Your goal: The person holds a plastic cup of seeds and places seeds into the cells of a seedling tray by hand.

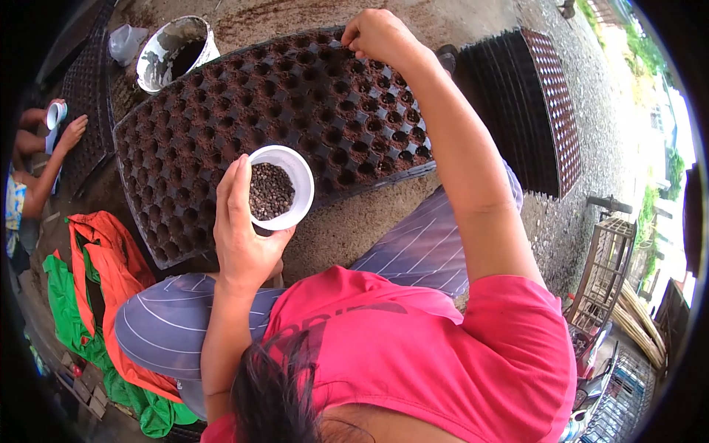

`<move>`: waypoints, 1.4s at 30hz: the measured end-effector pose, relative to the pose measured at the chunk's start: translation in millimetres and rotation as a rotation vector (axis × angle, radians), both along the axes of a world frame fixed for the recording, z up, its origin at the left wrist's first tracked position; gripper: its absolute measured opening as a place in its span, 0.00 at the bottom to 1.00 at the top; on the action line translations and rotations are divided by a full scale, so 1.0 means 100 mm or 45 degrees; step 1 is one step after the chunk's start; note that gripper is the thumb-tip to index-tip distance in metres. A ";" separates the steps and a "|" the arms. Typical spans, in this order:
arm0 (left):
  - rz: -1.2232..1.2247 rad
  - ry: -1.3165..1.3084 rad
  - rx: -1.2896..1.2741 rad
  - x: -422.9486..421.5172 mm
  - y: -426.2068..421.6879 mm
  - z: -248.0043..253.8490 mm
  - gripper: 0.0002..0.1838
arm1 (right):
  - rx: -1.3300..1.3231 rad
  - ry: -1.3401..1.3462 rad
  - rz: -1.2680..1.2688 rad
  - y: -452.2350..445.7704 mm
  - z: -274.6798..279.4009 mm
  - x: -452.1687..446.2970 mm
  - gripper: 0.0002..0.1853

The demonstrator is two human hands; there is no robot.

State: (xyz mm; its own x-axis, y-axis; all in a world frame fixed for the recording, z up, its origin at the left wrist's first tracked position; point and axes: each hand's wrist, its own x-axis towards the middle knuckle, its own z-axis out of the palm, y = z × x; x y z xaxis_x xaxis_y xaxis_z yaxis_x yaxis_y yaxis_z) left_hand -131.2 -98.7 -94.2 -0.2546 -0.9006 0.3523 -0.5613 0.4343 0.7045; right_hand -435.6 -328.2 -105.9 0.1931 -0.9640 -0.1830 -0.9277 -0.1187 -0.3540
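Note:
My left hand [247,229] is wrapped round a white cup [300,184] that holds many small dark seeds [270,192]. Below it lies a large black seedling tray [236,111] with rows of round cells, filled with brown soil. Over the tray's far right corner, my right hand [373,35] has its fingers pinched together at the cells. Whatever is between those fingertips is too small to make out.
Beyond the tray stands a white bucket [148,63] with dark contents, beside a plastic bag [125,43]. Stacked black trays [517,103] are at right. Another person's hand [72,134] touches a tray at left. Orange cloth [118,255] and green cloth [70,314] lie lower left.

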 end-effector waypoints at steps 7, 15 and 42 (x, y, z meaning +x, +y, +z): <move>0.004 0.033 0.043 0.00 -0.01 -0.02 0.59 | 0.044 0.024 -0.019 -0.01 0.03 0.02 0.12; 0.003 0.010 0.030 0.01 -0.02 -0.02 0.59 | -0.063 0.154 0.019 -0.14 -0.02 0.03 0.11; 0.156 0.045 0.024 0.13 -0.09 -0.01 0.62 | 0.044 -0.560 0.239 0.45 0.66 0.79 0.10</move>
